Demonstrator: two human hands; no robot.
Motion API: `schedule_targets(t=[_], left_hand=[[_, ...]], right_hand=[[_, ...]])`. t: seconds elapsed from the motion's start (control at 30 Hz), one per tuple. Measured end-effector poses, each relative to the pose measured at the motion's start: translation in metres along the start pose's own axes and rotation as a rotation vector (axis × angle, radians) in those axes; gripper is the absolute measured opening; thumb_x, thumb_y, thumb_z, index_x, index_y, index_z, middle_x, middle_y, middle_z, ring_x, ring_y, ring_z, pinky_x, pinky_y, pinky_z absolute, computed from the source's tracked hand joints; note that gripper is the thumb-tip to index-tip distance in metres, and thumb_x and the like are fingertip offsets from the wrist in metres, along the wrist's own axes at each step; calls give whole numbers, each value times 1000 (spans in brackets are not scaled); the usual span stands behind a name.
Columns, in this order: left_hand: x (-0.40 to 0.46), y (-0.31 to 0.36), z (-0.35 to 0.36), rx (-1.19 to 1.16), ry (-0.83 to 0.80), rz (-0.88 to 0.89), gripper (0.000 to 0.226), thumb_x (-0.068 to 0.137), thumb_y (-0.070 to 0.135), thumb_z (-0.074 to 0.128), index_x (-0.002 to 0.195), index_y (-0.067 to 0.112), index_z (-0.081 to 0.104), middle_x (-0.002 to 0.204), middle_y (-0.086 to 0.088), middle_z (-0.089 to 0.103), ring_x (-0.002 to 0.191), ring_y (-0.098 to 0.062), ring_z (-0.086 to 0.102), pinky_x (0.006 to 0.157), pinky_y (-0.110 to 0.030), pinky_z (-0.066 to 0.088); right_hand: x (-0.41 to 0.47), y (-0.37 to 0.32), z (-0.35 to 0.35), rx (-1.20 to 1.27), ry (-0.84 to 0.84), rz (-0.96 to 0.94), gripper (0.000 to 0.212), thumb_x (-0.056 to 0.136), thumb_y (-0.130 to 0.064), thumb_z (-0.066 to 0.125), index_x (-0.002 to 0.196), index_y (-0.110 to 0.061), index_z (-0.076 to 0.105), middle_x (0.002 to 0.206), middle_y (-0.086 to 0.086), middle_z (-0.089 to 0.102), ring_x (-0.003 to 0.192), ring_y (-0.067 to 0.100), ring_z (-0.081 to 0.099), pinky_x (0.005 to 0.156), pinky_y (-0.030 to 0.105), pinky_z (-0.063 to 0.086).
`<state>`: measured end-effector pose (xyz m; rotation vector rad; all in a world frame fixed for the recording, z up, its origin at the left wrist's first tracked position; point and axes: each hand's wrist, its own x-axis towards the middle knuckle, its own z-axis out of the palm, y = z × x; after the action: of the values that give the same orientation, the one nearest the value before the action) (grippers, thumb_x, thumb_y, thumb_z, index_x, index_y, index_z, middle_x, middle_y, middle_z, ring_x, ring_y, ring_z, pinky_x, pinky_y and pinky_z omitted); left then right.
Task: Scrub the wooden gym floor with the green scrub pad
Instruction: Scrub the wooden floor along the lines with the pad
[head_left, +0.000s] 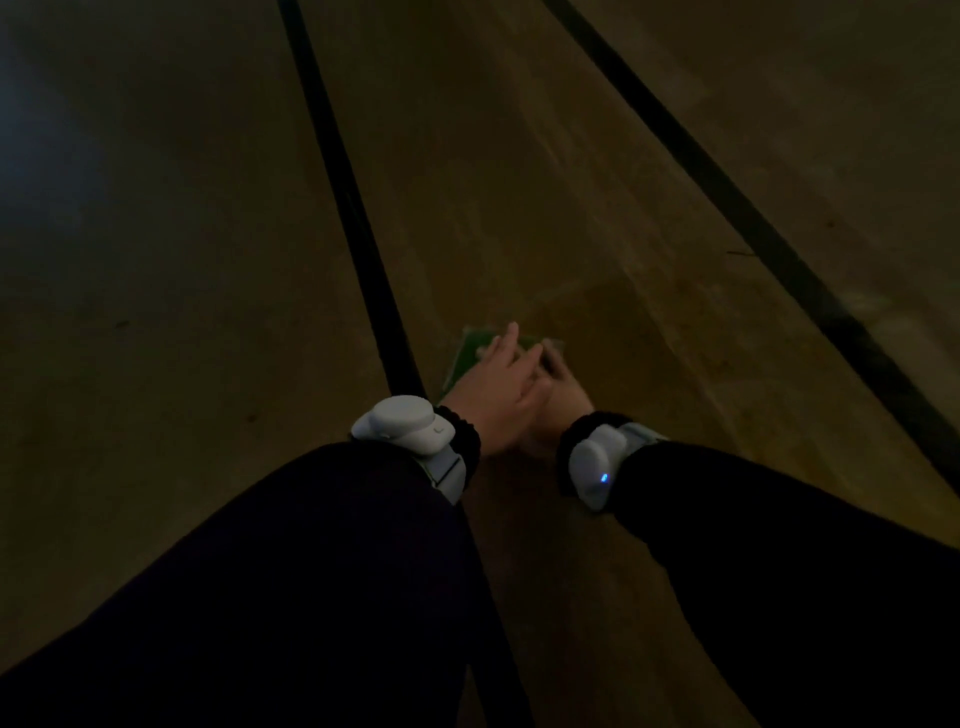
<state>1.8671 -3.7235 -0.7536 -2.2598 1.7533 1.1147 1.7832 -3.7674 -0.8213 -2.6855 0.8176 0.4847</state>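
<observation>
A green scrub pad (470, 353) lies flat on the dim wooden gym floor (597, 218), just right of a black floor line. My left hand (496, 387) presses down on the pad with its fingers stretched forward. My right hand (563, 395) lies beside and partly under the left, also resting on the pad; its fingers are mostly hidden. Both arms wear dark sleeves with white wrist devices.
Two black painted lines cross the floor: one (343, 197) runs from the top centre down past my left wrist, the other (737, 208) slants across the right side. The room is very dark, and a wet-looking streak shows ahead of the pad.
</observation>
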Motion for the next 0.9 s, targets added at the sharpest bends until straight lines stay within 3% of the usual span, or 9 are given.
schedule_targets(t=[0.1, 0.2, 0.43, 0.7, 0.73, 0.83, 0.9], left_hand=[[-7, -11, -3, 6, 20, -35, 57, 104, 39, 25, 155, 19, 9, 162, -6, -13, 150, -23, -9, 121, -36, 5], [-12, -23, -5, -29, 20, -69, 57, 104, 41, 24, 154, 20, 9, 162, -5, -13, 150, -22, -9, 121, -37, 5], [-21, -53, -8, -65, 41, -115, 58, 104, 39, 24, 154, 15, 8, 162, -7, -10, 150, -23, -7, 123, -39, 7], [-18, -58, -6, -90, 80, -147, 57, 104, 37, 23, 154, 14, 9, 162, -7, -11, 150, -23, -8, 121, -38, 5], [-18, -57, -5, -94, 82, -149, 57, 104, 37, 24, 154, 14, 10, 162, -6, -11, 150, -23, -8, 121, -39, 5], [-20, -56, -1, -102, 82, -138, 57, 104, 39, 23, 154, 15, 10, 162, -4, -11, 150, -21, -8, 121, -37, 5], [-20, -55, 3, -107, 80, -130, 58, 104, 40, 23, 154, 14, 9, 162, -4, -12, 150, -21, -9, 121, -35, 4]], right_hand=[[21, 43, -10, 86, 10, 150, 63, 97, -57, 22, 152, -38, -4, 162, -7, -12, 149, 25, -12, 116, 55, -10], [34, 72, -18, 187, 49, 366, 62, 95, -64, 15, 151, -42, 4, 162, -9, -8, 149, 24, -11, 117, 56, -10], [54, 47, -14, 184, 77, 423, 71, 92, -68, 18, 153, -36, 0, 162, -4, -12, 148, 27, -16, 114, 59, -14], [28, -38, 3, -6, -7, -69, 69, 97, -55, 28, 154, -29, 0, 163, -1, -7, 149, 27, -13, 114, 58, -12], [20, -55, 11, 14, 2, -157, 69, 96, -55, 29, 155, -27, 5, 163, 1, 2, 150, 27, -6, 115, 57, -11], [-4, -93, 35, 37, 8, -438, 58, 97, -56, 21, 143, -29, 44, 147, 3, 46, 139, 28, 37, 113, 53, 5], [-5, -96, 43, 9, 1, -512, 56, 100, -55, 19, 145, -29, 40, 150, 1, 42, 142, 26, 33, 112, 48, -1]])
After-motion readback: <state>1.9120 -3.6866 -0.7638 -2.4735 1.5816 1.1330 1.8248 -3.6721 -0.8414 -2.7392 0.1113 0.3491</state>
